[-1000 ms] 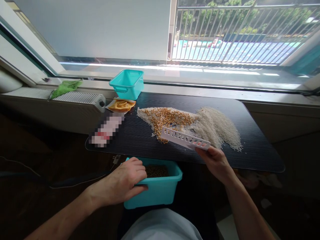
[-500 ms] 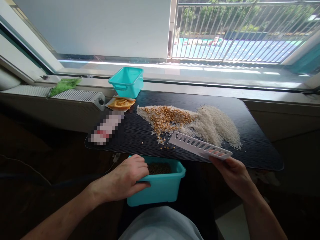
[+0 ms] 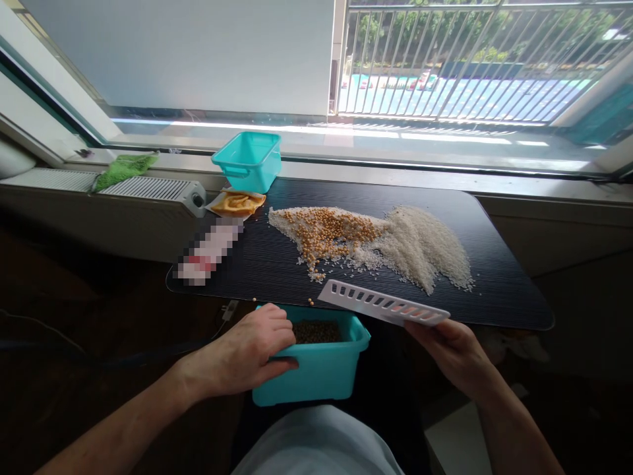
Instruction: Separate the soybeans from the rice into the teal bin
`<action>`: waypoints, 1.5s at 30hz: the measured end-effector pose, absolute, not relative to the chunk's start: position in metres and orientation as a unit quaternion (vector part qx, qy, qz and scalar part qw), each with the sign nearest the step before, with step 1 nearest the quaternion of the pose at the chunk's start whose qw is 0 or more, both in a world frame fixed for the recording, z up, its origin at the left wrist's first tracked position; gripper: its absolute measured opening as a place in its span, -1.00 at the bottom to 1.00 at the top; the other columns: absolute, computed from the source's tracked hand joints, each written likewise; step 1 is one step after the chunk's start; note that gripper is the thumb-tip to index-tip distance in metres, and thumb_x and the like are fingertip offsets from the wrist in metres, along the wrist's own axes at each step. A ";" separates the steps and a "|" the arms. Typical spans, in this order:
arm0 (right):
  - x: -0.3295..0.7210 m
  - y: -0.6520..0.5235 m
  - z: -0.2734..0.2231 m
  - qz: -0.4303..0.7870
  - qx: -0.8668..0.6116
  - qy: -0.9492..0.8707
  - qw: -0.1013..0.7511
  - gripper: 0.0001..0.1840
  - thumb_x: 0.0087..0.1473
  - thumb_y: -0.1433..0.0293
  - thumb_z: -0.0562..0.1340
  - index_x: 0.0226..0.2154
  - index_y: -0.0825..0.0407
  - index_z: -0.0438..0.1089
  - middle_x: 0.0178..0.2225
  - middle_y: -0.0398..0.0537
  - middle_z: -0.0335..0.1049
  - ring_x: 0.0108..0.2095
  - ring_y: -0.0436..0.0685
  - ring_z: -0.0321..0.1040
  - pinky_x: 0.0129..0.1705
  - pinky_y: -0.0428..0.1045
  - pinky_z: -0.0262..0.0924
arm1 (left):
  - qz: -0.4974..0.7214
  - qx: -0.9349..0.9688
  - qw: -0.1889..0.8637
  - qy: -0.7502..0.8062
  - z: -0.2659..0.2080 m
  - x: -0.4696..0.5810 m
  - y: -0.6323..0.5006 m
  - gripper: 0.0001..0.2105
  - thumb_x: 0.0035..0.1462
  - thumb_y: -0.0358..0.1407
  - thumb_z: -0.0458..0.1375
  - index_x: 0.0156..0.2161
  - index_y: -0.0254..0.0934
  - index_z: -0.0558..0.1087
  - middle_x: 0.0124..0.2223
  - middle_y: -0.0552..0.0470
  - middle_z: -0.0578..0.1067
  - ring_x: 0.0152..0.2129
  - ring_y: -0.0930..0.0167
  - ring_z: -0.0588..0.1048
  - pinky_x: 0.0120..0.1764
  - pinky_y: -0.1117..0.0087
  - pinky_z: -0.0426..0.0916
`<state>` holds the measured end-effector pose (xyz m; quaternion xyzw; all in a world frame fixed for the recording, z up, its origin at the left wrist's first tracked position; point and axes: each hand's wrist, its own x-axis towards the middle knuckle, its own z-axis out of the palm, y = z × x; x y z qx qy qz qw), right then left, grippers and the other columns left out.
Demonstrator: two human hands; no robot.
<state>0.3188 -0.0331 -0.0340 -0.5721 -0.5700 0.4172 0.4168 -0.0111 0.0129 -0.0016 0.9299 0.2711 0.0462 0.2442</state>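
My left hand grips the near-left rim of a teal plastic bin, fingers over the edge and thumb outside. Small brownish pieces lie inside it, just below the table's front edge. My right hand holds one end of a flat white plastic strip with a row of slots. The strip's far end is at the table edge, close above the bin. Beyond it, yellow beans lie over white rice, and a heap of rice spreads to the right. A few loose beans sit at the edge.
The black table stands against the window sill. A second teal bin is at its back left, beside a yellowish crumpled packet and a blurred-out item. A green cloth lies on the radiator.
My right hand has drawn the slotted strip toward me and slightly left, to the table edge. Loose beans have shifted to the edge. My left hand keeps its place on the bin.
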 end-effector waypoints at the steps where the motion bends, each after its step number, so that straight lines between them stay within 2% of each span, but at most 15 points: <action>1: 0.315 -0.028 -0.035 0.412 -0.565 -0.575 0.424 -0.61 0.03 0.06 0.33 -0.18 -0.06 0.61 -0.18 -0.01 0.62 -0.14 0.28 0.55 0.00 0.14 0.41 | 0.045 0.929 0.245 0.273 -0.001 -0.012 0.013 -0.84 0.20 -0.32 0.18 -0.41 -0.28 0.35 -0.38 0.07 0.42 -0.35 0.39 0.36 -0.20 0.34 0.21; 4: 0.303 -0.013 -0.040 0.405 -0.544 -0.601 0.424 -0.64 0.07 0.09 0.30 -0.19 -0.04 0.61 -0.21 -0.05 0.63 -0.18 0.24 0.56 -0.05 0.11 0.44 | 0.043 0.925 0.247 0.285 0.000 -0.017 0.011 -0.84 0.18 -0.33 0.20 -0.41 -0.28 0.36 -0.38 0.07 0.43 -0.34 0.39 0.36 -0.19 0.34 0.21; 8: 0.291 -0.008 -0.039 0.434 -0.514 -0.641 0.370 -0.70 0.13 0.16 0.26 -0.25 -0.03 0.61 -0.28 -0.07 0.63 -0.27 0.19 0.56 -0.20 0.02 0.47 | 0.043 0.919 0.249 0.301 0.000 -0.030 0.007 -0.88 0.20 -0.34 0.19 -0.38 -0.28 0.38 -0.37 0.07 0.43 -0.35 0.40 0.36 -0.20 0.36 0.22; 11: 0.277 -0.005 -0.038 0.450 -0.494 -0.651 0.359 -0.71 0.16 0.19 0.24 -0.22 -0.03 0.61 -0.27 -0.07 0.63 -0.27 0.19 0.55 -0.23 0.00 0.46 | 0.034 0.916 0.238 0.322 -0.003 -0.047 0.004 -0.89 0.20 -0.36 0.17 -0.37 -0.28 0.39 -0.37 0.07 0.43 -0.36 0.40 0.37 -0.20 0.36 0.23; 16: 0.239 0.009 -0.043 0.460 -0.467 -0.647 0.389 -0.70 0.18 0.20 0.22 -0.12 -0.06 0.57 -0.23 -0.10 0.62 -0.24 0.18 0.55 -0.19 0.01 0.45 | 0.028 0.913 0.190 0.360 -0.006 -0.080 -0.002 -0.87 0.21 -0.39 0.14 -0.40 -0.27 0.37 -0.40 0.08 0.42 -0.38 0.39 0.36 -0.22 0.33 0.21; 19: 0.230 0.014 -0.042 0.448 -0.470 -0.634 0.421 -0.70 0.16 0.19 0.25 -0.14 -0.06 0.59 -0.21 -0.09 0.62 -0.19 0.21 0.55 -0.11 0.04 0.44 | 0.030 0.911 0.175 0.371 -0.005 -0.089 -0.005 -0.85 0.20 -0.41 0.14 -0.42 -0.27 0.36 -0.41 0.09 0.42 -0.40 0.39 0.36 -0.24 0.33 0.20; 25: 0.273 0.009 -0.036 0.366 -0.579 -0.519 0.511 -0.66 -0.05 0.09 0.39 -0.24 -0.09 0.62 -0.21 -0.10 0.62 -0.10 0.30 0.53 0.08 0.19 0.34 | 0.039 0.914 0.189 0.358 -0.002 -0.076 -0.008 -0.86 0.20 -0.41 0.14 -0.42 -0.26 0.35 -0.41 0.07 0.41 -0.40 0.38 0.34 -0.26 0.33 0.19; 32: 0.303 -0.003 -0.034 0.376 -0.616 -0.484 0.494 -0.58 -0.17 0.02 0.43 -0.28 -0.08 0.63 -0.21 -0.07 0.63 -0.14 0.34 0.54 0.10 0.27 0.32 | 0.049 0.920 0.227 0.314 -0.003 -0.047 -0.001 -0.84 0.17 -0.42 0.17 -0.43 -0.26 0.33 -0.42 0.09 0.40 -0.39 0.40 0.33 -0.22 0.35 0.20; 45: 0.305 -0.005 -0.040 0.377 -0.594 -0.530 0.472 -0.49 -0.10 -0.06 0.36 -0.24 -0.03 0.62 -0.22 -0.02 0.63 -0.17 0.31 0.54 0.00 0.19 0.39 | 0.037 0.921 0.255 0.292 0.002 -0.027 0.003 -0.83 0.18 -0.39 0.19 -0.42 -0.26 0.32 -0.40 0.09 0.41 -0.36 0.40 0.33 -0.18 0.34 0.20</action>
